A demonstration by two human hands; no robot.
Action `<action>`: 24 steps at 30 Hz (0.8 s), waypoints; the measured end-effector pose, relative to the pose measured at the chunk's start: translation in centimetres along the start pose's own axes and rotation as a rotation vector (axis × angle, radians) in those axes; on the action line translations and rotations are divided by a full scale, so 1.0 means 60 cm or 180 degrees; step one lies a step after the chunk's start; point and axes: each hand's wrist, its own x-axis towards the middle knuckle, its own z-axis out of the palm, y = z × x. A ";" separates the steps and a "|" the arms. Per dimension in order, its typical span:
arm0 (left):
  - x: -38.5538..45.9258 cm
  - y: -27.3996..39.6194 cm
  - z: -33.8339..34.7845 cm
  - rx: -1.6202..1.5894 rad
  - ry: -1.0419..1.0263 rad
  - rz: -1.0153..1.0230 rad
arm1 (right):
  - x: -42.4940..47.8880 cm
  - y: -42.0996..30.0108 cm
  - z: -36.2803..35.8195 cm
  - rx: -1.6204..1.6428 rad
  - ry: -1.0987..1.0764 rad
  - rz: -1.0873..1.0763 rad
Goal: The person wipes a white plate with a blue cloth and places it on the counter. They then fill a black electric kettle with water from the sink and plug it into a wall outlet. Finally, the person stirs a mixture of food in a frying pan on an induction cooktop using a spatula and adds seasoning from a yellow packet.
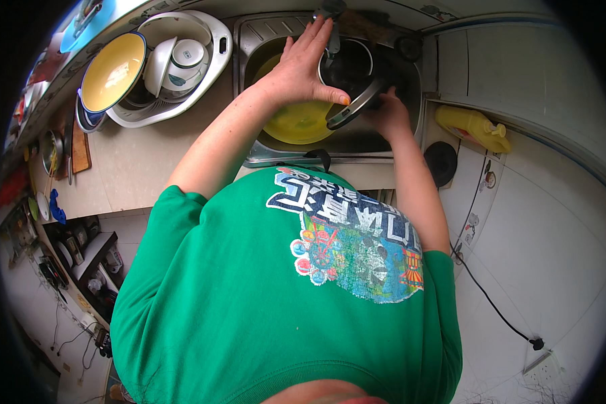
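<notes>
My left hand (pixel 303 70) is spread over a stainless steel sink (pixel 404 146), its fingers pointing at the faucet (pixel 333 38) and its thumb near the rim of a round lid (pixel 351 108). My right hand (pixel 391 115) is on the lid's far right side, holding it tilted; its fingers are partly hidden behind the lid. A dark pot with a pale rim (pixel 344 63) sits under the faucet. Below my left hand, a yellow basin (pixel 300 123) lies in the sink. What the left palm touches is hidden.
Left of the sink, a white plastic basket (pixel 207 96) holds white bowls (pixel 169 70) and a large yellow bowl (pixel 113 72). Farther left are a knife (pixel 69 146) and a wooden cutting board (pixel 82 151). A yellow jug (pixel 467 126) and a black round object (pixel 440 164) stand right of the sink.
</notes>
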 end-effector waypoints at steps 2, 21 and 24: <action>0.000 0.000 0.000 -0.0021 -0.0005 -0.0010 | 0.001 0.001 0.000 0.0034 -0.0025 0.0018; -0.002 0.005 -0.001 -0.0062 0.0003 -0.0032 | -0.001 0.005 0.003 -0.0073 0.0060 -0.0064; -0.001 0.006 0.000 -0.0071 -0.0005 -0.0056 | -0.001 0.003 0.000 -0.0027 0.0007 -0.0042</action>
